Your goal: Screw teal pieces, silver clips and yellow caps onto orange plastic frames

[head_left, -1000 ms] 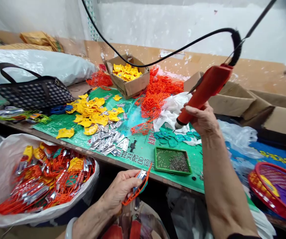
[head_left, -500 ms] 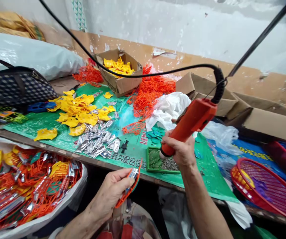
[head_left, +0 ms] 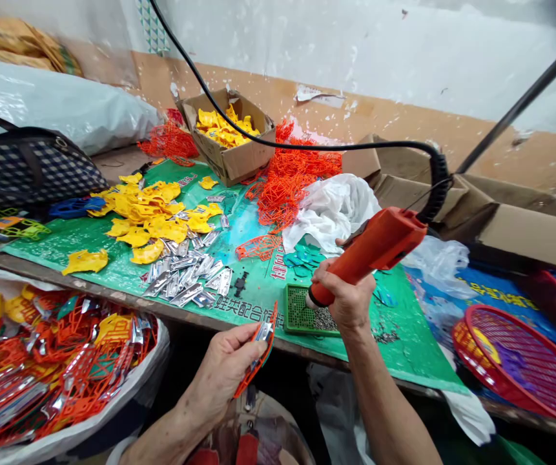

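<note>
My left hand [head_left: 224, 368] pinches an orange plastic frame [head_left: 254, 374] with a shiny metal plate [head_left: 264, 331] on it, just in front of the table edge. Wrapped around a red electric screwdriver [head_left: 369, 255] is my right hand [head_left: 350, 297]. The screwdriver slants down to the left, its pale tip over a green perforated tray [head_left: 298, 326] of small screws [head_left: 323, 319]; whether the tip touches them I cannot tell. A black cord [head_left: 355, 146] leads from its upper end. Beyond the left hand lie loose metal plates [head_left: 185, 274] and yellow plastic parts [head_left: 149, 213].
At lower left, a white sack [head_left: 161, 349] holds orange, yellow and metal pieces. A cardboard box [head_left: 243, 161] of yellow parts and a heap of orange frames [head_left: 292, 174] stand farther back. White cloth [head_left: 336, 206], teal pieces [head_left: 303, 257] and a red basket [head_left: 544, 368] lie rightward.
The screwdriver has tilted flatter and its tip has shifted slightly left over the tray. My left hand, still holding the orange frame, has risen slightly. The cord has swung right.
</note>
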Tool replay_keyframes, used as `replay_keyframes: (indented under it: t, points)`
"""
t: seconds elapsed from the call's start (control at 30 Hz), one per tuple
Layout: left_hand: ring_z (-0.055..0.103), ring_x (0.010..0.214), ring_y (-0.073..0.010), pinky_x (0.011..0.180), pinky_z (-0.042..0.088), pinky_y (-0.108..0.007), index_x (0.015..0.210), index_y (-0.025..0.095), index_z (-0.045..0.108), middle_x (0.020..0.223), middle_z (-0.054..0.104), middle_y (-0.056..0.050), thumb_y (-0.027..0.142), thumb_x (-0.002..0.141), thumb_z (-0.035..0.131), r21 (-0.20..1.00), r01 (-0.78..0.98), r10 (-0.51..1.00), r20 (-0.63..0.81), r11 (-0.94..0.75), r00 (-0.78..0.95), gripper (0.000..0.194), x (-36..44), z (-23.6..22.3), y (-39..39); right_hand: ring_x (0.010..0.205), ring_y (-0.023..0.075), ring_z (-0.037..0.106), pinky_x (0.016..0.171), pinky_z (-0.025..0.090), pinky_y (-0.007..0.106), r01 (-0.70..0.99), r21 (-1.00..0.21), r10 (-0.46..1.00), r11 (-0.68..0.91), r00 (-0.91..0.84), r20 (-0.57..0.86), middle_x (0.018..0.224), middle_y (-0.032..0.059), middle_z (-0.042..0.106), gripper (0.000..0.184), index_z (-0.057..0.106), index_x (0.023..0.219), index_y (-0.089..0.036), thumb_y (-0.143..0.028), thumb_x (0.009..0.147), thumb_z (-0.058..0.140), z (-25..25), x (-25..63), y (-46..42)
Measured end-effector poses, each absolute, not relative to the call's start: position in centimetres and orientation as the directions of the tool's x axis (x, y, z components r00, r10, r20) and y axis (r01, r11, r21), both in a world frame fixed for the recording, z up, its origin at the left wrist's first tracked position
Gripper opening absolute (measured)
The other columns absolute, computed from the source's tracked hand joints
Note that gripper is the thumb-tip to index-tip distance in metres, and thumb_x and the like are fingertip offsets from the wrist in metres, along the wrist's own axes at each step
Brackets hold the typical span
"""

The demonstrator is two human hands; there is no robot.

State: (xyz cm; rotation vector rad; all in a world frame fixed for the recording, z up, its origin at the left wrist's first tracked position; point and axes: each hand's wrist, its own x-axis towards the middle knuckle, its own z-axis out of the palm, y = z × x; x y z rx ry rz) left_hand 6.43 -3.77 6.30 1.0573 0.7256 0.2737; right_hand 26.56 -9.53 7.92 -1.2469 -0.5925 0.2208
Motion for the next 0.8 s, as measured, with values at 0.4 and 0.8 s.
replay_keyframes:
  t: [0.4, 0.8]
  points:
    - [0.041, 0.062, -0.0099, 0.061, 0.030, -0.020, 0.075, 0.015, 0.071, 0.066, 0.057, 0.002, 0.030, 0.070, 0.070, 0.850, 0.146, 0.508, -0.431, 0.507, 0.746, 0.015, 6.75, 6.18, -4.00, 0.052, 0.0134, 0.054, 0.052, 0.049, 0.030, 0.180, -0.935, 0.484, 0.305, 0.817, 0.315, 0.061, -0.0007, 0.059, 0.012, 0.063, 0.065, -0.016, -0.024, 0.063, 0.073, 7.47, 26.72, -9.66]
    - [0.038, 0.060, -0.0085, 0.057, 0.030, -0.018, 0.073, 0.015, 0.071, 0.063, 0.054, 0.002, 0.027, 0.071, 0.069, 0.855, 0.146, 0.515, -0.427, 0.498, 0.743, 0.013, 6.84, 6.06, -4.01, 0.051, 0.0127, 0.054, 0.053, 0.048, 0.030, 0.131, -0.930, 0.467, 0.343, 0.835, 0.290, 0.059, -0.0019, 0.060, 0.011, 0.065, 0.061, -0.017, -0.020, 0.060, 0.076, 7.55, 26.81, -9.65]
